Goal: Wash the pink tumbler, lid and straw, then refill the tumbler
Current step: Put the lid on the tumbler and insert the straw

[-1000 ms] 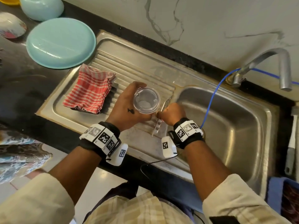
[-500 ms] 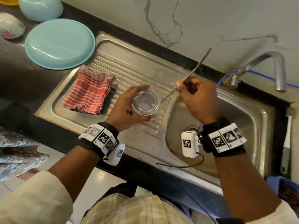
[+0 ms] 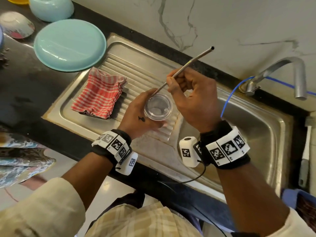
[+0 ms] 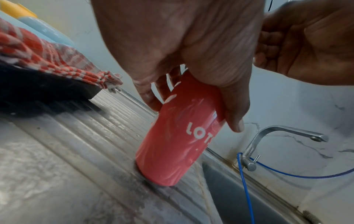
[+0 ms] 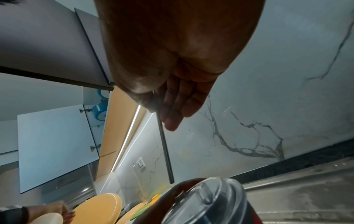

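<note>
marble-look wall behind, dark bench (image 3: 22, 93) with a steel sink (image 3: 266, 127) set into it, tap (image 3: 297, 77) off to the right with a thin blue cable (image 3: 227, 100) looped round its base. the pink tumbler (image 4: 178, 136) stands on the ribbed draining board (image 3: 136, 71), tilted a bit in the left wrist view, base touching the metal right by the basin edge. left hand (image 3: 138, 115) is wrapped around its upper part, thumb down one side, fingers round the other. clear lid (image 3: 158, 106) is on top of the tumbler. right hand (image 3: 191, 98) pinches a metal straw (image 3: 191, 61) between thumb and fingertips, slanted, lower tip at the far-left rim of the lid, open top end pointing up toward the wall. can't tell if the tip is actually in the lid's hole or just touching it. red and white striped cloth (image 3: 99, 94) lies bunched on the draining board just left of the tumbler. light blue plate (image 3: 70, 45) sits on the bench behind it, light blue bowl (image 3: 51, 7) beyond that. brush handle (image 3: 306, 156) at the sink's right edge.
</note>
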The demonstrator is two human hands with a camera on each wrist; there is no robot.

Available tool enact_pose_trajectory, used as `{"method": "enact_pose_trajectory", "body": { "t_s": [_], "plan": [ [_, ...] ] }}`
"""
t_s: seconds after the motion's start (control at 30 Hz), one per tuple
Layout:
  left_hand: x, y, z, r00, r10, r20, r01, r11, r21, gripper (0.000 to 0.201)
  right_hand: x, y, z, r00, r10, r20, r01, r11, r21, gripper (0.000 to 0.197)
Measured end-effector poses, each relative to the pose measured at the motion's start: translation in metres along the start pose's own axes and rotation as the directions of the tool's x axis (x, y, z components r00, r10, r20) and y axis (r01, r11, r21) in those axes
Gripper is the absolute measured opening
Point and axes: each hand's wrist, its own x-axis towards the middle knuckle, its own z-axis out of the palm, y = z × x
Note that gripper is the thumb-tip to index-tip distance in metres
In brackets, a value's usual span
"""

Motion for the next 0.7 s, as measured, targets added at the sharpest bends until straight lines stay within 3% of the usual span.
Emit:
{"method": "enact_pose_trajectory", "body": {
  "t_s": [0.17,0.4,0.57,0.7],
  "plan": [
    [0.000,0.001,0.001,1.000,-0.010,-0.004,0.009,1.000,-0.006,0.106,0.005,0.005,0.010,0.995,-0.069,0.069,0.075,0.994,-0.077,0.013],
    [-0.001,0.002,0.002,1.000,-0.021,-0.005,0.021,1.000,-0.006,0.106,0.014,0.010,0.015,0.984,-0.072,0.165,0.092,0.989,-0.119,0.017],
    [-0.005,0.009,0.003,0.999,-0.002,0.033,0.006,0.994,-0.112,0.091,0.008,0.020,0.032,0.947,-0.009,0.322,0.102,0.957,-0.273,0.023],
    [-0.008,0.012,0.002,0.997,0.014,0.077,-0.004,0.992,-0.125,0.097,-0.009,0.027,0.032,0.948,0.075,0.309,0.006,0.967,-0.255,0.026]
  ]
}}
